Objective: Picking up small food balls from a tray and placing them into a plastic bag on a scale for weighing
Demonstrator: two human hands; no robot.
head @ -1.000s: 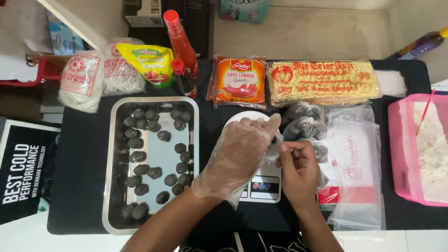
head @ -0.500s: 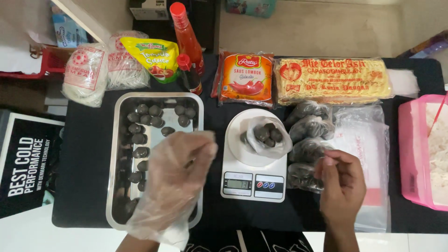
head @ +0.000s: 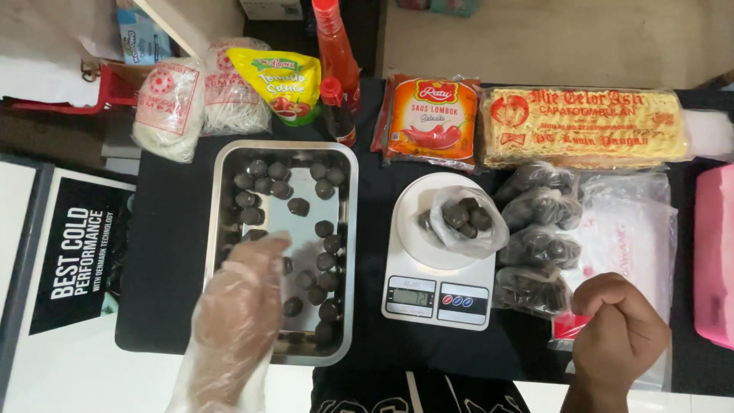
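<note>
Behind the upright steel tray (head: 218,229) lie red and yellow packets (head: 585,128); gloved left hand (head: 237,306) hovers loosely open, right hand (head: 619,333) fisted, empty.

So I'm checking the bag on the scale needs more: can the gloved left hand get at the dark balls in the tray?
Probably yes. The left hand hovers over the open metal tray, and the dark balls lie uncovered beside its fingertips.

Small dark round balls (head: 325,228) lie scattered in a shallow steel tray (head: 218,199) on the black table, a few more bunched inside an open clear bag (head: 489,241) on the white scale's pan
</note>
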